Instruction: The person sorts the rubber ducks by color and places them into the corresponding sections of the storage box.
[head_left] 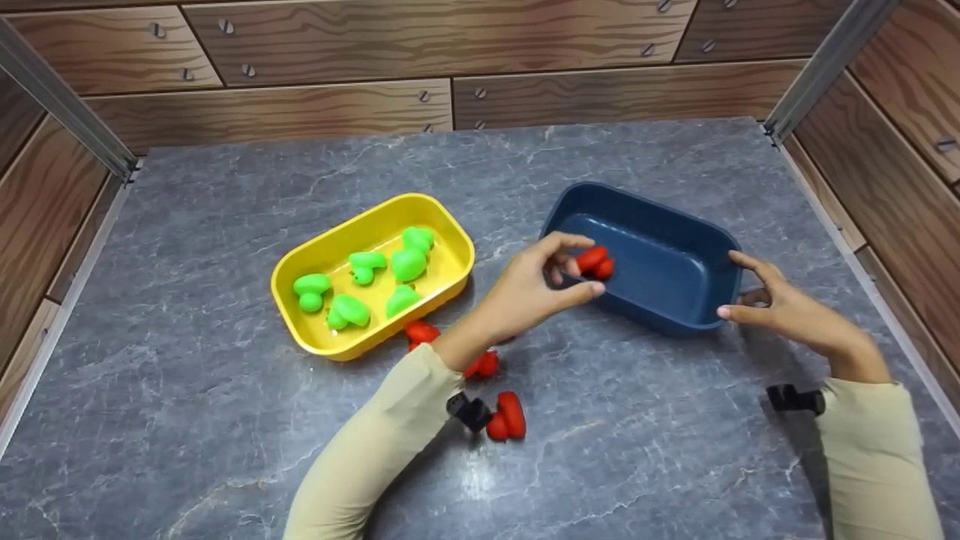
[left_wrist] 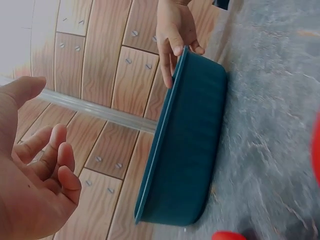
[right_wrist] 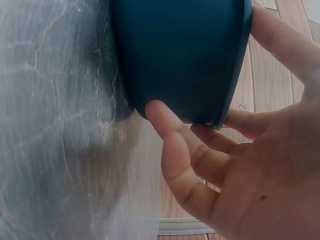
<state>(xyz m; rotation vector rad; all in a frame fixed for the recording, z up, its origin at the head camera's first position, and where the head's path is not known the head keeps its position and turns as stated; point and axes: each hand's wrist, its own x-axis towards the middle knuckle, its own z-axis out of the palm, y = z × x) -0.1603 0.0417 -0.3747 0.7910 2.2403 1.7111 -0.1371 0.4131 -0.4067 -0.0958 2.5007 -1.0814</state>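
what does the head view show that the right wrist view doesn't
Only the head view shows the yellow plastic tray of green toy pieces, the left hand by a red toy piece over the dark blue plastic tub, and loose red pieces on the grey marble-look table.

Only the right wrist view shows the thumb pressing the tub's outer wall.

Both show the right hand holding the tub on the table.

red toy (head_left: 595, 262) over upright dark-blue bin (head_left: 675, 292)
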